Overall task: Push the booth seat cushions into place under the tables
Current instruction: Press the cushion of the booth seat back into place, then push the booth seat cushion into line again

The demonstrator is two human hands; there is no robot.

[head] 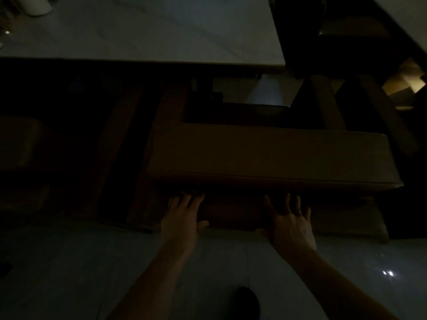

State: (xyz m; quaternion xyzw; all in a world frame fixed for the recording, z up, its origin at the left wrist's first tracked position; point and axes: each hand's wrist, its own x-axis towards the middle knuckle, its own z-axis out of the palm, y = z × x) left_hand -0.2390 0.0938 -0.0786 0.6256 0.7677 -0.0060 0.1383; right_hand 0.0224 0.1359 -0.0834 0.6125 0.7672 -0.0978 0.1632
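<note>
The room is dim, and I am looking down at both my hands laid flat against the front face of a brown booth seat cushion point(272, 155) in the middle of the frame. My left hand point(182, 215) is spread, fingers pointing up toward the cushion's lower seam, thumb out to the right. My right hand point(288, 220) is spread too, fingers fanned, thumb out to the left, palm against the same dark front panel. Neither hand grips anything; both are simply pressed open against the seat's front.

The cushion sits just right of centre, its padded top running wide across the frame, its near edge just above my fingertips. Its far edge lies below the pale tabletop point(143, 31), which fills the upper left of the frame, and the cushion reaches only partly toward the shadow under it. To the left of the cushion, dark wooden slats point(120, 158) run at a slant. At the far left another cushion point(20, 142) is barely visible in the gloom.

The light tiled floor point(69, 262) spreads across the bottom of the frame, and the dark toe of my shoe point(248, 301) shows at the lower centre.
</note>
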